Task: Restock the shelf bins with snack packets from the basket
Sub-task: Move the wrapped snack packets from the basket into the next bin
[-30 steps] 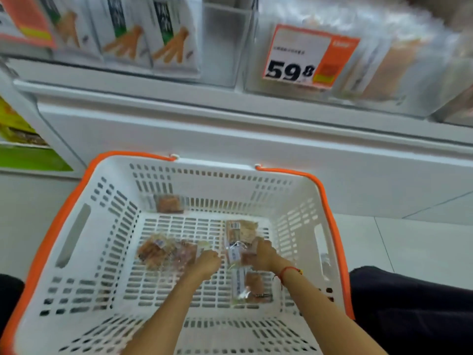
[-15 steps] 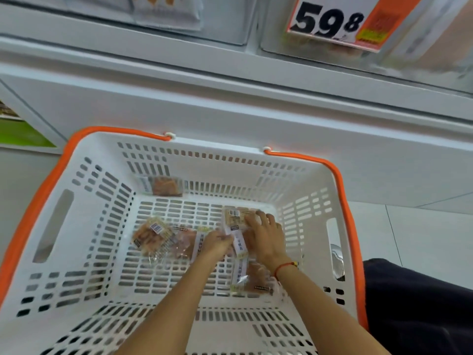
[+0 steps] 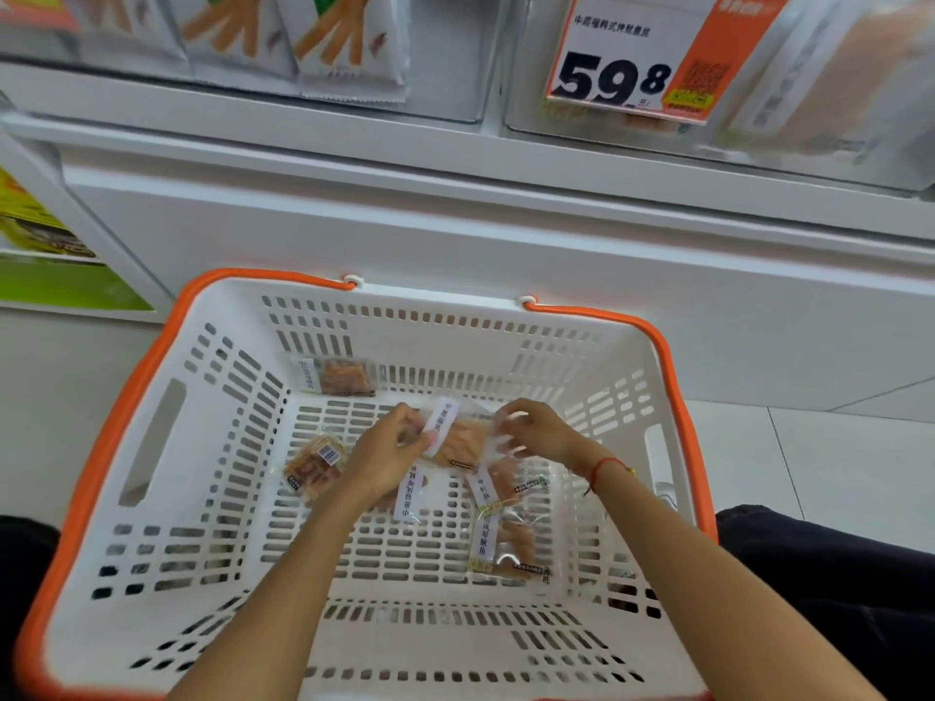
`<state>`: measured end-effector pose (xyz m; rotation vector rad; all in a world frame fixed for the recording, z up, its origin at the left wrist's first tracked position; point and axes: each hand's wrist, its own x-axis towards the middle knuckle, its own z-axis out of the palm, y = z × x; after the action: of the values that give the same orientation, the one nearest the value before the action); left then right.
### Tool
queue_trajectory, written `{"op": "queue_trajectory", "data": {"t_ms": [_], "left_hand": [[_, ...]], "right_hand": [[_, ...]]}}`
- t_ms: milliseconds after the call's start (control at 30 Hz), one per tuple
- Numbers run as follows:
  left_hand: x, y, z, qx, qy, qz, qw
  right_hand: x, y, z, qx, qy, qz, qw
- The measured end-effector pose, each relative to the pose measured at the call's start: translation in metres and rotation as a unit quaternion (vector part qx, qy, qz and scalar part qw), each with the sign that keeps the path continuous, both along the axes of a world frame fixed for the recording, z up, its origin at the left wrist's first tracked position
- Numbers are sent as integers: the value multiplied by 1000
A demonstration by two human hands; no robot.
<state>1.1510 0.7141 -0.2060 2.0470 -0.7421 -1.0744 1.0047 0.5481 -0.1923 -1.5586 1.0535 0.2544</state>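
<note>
both hands, left hand and right hand, pinched one snack packet above the basket floor; best gathered with loose neighbours before lifting to the shelf bin.

Both hands now hold one packet raised off the basket floor: the left hand grips its left edge, the right hand pinches its right edge. Earlier, both hands rested on flat packets. The view sits farther back.

White slotted basket, orange rim; clear packets, white label strips; orange-white price tag.
</note>
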Motion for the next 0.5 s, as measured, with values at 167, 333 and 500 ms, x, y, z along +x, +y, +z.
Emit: {"op": "queue_trajectory", "data": {"t_ms": [167, 333, 500], "left_hand": [[5, 26, -5, 42, 76, 152, 985], [16, 31, -12, 44, 203, 248, 946], [15, 31, -8, 79, 213, 260, 938]], "right_hand": [[-20, 25, -20, -239, 167, 352, 890], [-31, 35, -44, -356, 169, 398, 828], [-33, 31, -41, -375, 125, 412, 821]]}}
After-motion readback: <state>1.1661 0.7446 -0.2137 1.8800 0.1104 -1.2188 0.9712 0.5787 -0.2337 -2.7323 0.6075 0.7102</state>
